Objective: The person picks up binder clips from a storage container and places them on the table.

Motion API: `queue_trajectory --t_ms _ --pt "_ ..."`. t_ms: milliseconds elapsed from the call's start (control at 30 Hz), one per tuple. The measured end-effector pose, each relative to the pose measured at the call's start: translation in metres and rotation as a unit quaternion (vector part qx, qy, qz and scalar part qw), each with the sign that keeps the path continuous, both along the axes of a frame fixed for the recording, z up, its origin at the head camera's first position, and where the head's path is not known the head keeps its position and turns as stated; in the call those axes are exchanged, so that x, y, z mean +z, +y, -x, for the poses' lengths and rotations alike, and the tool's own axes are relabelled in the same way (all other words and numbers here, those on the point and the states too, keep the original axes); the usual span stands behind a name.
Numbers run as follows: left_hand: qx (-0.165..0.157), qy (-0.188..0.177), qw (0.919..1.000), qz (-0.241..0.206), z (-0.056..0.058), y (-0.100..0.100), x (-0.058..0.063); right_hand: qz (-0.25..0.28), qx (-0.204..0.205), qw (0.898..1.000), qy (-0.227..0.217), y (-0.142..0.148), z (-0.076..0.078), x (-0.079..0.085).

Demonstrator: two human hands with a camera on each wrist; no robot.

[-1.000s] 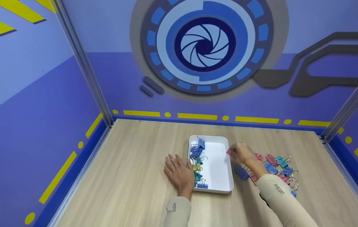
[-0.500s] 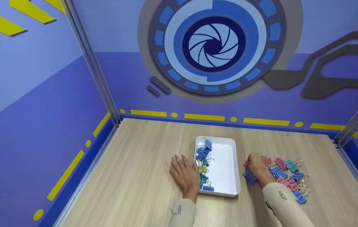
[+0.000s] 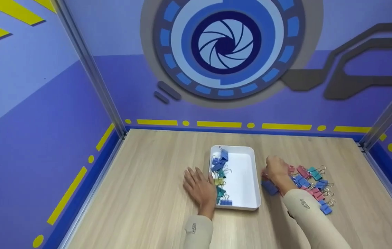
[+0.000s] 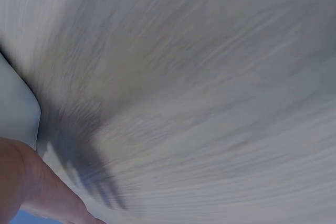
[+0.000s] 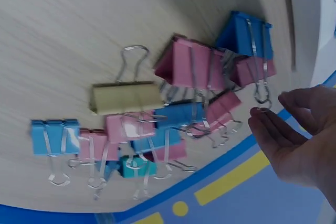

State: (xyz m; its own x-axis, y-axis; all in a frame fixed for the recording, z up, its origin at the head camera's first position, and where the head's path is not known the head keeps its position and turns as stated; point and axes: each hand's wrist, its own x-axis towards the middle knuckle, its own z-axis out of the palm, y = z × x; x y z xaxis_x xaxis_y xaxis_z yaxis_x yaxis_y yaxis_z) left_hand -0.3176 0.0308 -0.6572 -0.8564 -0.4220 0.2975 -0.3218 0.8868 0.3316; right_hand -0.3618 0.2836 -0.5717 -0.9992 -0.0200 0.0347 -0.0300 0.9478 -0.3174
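Blue clip [image 3: 269, 187] to the right of a white tray [image 3: 241, 176]
Left hand [image 3: 199, 187] spread at the tray's left; right hand [image 3: 277, 171] by the clip's handles [image 5: 256, 77], pinching or not I cannot tell. Clip lies crosswise, handles pointing toward the tray's far end.

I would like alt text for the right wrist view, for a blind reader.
A right hand is close to a blue clip. Pink, blue, teal and yellow clips lie loosely heaped on the pale table; part of a white tray shows at top right.

A blue wall [image 3: 279, 107] — yellow-dashed — bears a round emblem [image 3: 225, 43].
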Motion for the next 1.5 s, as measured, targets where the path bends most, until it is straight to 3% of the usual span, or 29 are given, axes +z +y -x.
queue_trajectory --t_ms 167,433,567,700,833,1000,1200,1500 --pt "0.014 -0.008 0.9999 -0.001 0.003 -0.004 0.001 0.007 0.015 0.995 0.094 -0.038 0.021 0.001" --pt "0.019 0.003 0.9998 0.003 0.002 0.001 -0.001 0.076 0.102 0.991 0.036 -0.111 0.048 -0.016" --pt "0.016 0.008 0.9998 0.003 -0.002 0.004 -0.002 0.096 0.099 0.990 0.023 -0.132 0.053 -0.029" --pt "0.010 0.016 0.9998 0.001 -0.003 0.008 -0.005 0.109 0.070 0.990 0.054 -0.136 0.052 -0.038" --pt "0.011 0.022 0.9997 -0.003 0.000 0.006 -0.004 0.096 0.061 0.991 0.071 -0.137 0.055 -0.033" --pt "0.017 0.017 0.9997 -0.004 0.004 -0.001 -0.003 0.062 0.074 0.993 0.063 -0.139 0.060 -0.030" --pt "0.010 0.012 0.9999 0.000 0.000 0.002 -0.002 0.029 0.082 0.995 0.056 -0.118 0.054 -0.030" --pt "0.006 -0.005 1.0000 0.000 0.000 -0.002 -0.001 0.060 0.090 0.994 0.002 -0.095 0.035 -0.024"
